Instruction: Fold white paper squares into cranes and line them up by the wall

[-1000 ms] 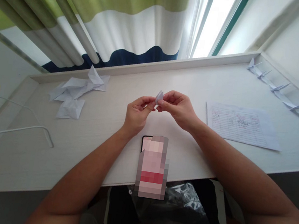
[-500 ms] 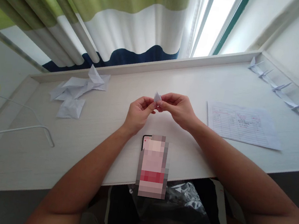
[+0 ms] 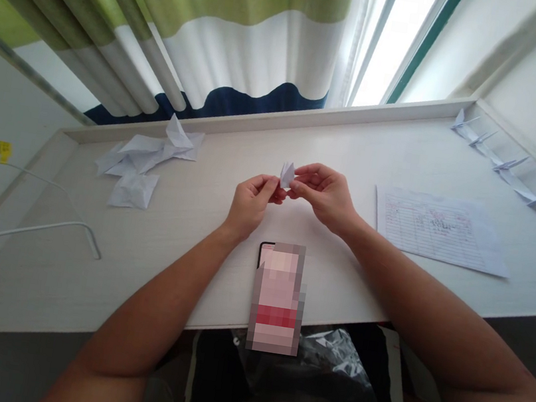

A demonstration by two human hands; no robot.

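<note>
**Small Folded Paper Pinched Above a White Desk**

Clear plastic crumples and catches the light across the person's lap, nearest the camera. Just beyond, a phone, mostly masked by blocky pixels, stands out at the middle of the desk's near side. Farther in, the left hand clamps the folded paper between thumb and fingers, while the right hand pinches its right side; the two hands nearly meet, the paper's points rising between them. A printed sheet lies flat to the right, and a curved white tube arches at left. Loose folded papers heap on the far left; a row of folded pieces lines the far right side. Behind hangs a green, white and navy curtain beside a bright window.
</note>
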